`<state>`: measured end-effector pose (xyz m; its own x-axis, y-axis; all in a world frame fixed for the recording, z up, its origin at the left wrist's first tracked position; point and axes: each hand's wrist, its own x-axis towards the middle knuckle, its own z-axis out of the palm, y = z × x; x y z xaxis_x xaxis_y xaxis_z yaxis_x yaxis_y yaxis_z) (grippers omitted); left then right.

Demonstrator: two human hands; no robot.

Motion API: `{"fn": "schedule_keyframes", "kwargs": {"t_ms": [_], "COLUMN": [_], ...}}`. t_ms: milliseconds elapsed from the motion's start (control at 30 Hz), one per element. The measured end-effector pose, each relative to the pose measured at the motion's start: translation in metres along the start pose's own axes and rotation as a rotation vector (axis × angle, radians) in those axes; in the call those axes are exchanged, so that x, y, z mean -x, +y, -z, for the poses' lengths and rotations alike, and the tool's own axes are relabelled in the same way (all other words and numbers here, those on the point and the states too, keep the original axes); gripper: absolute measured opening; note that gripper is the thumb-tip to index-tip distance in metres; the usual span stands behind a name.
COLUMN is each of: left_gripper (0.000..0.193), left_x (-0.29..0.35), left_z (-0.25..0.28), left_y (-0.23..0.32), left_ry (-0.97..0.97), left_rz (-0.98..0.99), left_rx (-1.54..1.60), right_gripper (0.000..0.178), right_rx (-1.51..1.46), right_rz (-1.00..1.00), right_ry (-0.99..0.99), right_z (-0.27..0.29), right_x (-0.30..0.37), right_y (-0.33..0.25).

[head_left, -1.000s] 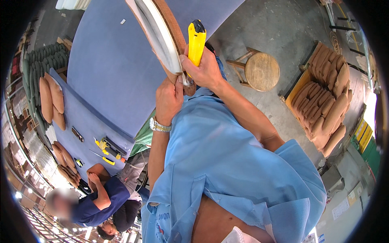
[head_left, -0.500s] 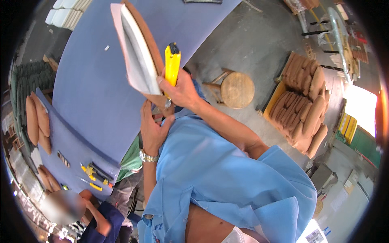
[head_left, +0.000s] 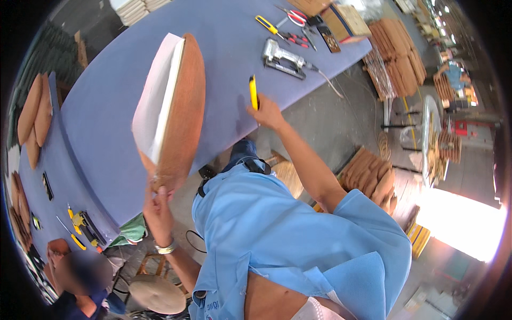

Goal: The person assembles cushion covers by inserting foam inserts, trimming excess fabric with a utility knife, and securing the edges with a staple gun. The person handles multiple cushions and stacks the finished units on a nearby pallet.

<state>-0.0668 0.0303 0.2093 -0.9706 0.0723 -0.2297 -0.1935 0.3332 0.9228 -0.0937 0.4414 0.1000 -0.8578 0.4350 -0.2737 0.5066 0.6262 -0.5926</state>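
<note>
An upholstered cushion, brown on one side with a pale fabric lining and a white edge on the other, stands tilted on edge over the blue table. My left hand is closed on its near, lower corner. My right hand grips a yellow utility knife, held apart from the cushion to its right, above the table's front edge. Whether the knife's blade is out I cannot tell.
The blue table carries a staple gun with a hose, a yellow-handled screwdriver, pliers and a cardboard box. Brown cushions are stacked at right. A wooden stool stands beside me. Another person sits lower left.
My right hand has drawn away from the cushion to the right with the knife. The cushion has shifted left and turned, showing more brown, with my left hand now on its lower corner.
</note>
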Motion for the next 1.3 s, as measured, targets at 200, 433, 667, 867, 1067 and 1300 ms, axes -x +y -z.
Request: {"fn": "schedule_keyframes", "kwargs": {"t_ms": [200, 433, 667, 867, 1067, 1300], "left_gripper": [0.044, 0.042, 0.041, 0.039, 0.040, 0.038], "left_x": [-0.010, -0.001, 0.002, -0.007, 0.007, 0.007], "left_z": [0.004, -0.046, -0.079, -0.092, -0.098, -0.098], "left_y": [-0.011, -0.019, -0.027, -0.021, -0.028, -0.030], "left_ry": [0.281, 0.692, 0.999, 1.108, 1.102, 1.096], "left_rz": [-0.106, 0.075, 0.096, 0.114, 0.115, 0.100], "left_rx": [-0.019, -0.001, -0.043, -0.031, -0.032, -0.009], "right_gripper": [0.059, 0.034, 0.037, 0.030, 0.023, 0.008], "right_rx": [0.237, -0.129, 0.010, 0.238, 0.139, 0.181], "right_rz": [0.083, 0.614, 1.881, 2.024, 2.158, 2.233], "right_ry": [-0.258, -0.253, -0.767, -1.171, -1.128, -0.918], "right_z": [-0.012, 0.070, -0.015, -0.099, -0.112, -0.111], "right_x": [-0.079, -0.147, -0.006, 0.007, 0.020, 0.033], "right_y": [-0.001, -0.101, -0.306, -0.331, -0.322, -0.312]}}
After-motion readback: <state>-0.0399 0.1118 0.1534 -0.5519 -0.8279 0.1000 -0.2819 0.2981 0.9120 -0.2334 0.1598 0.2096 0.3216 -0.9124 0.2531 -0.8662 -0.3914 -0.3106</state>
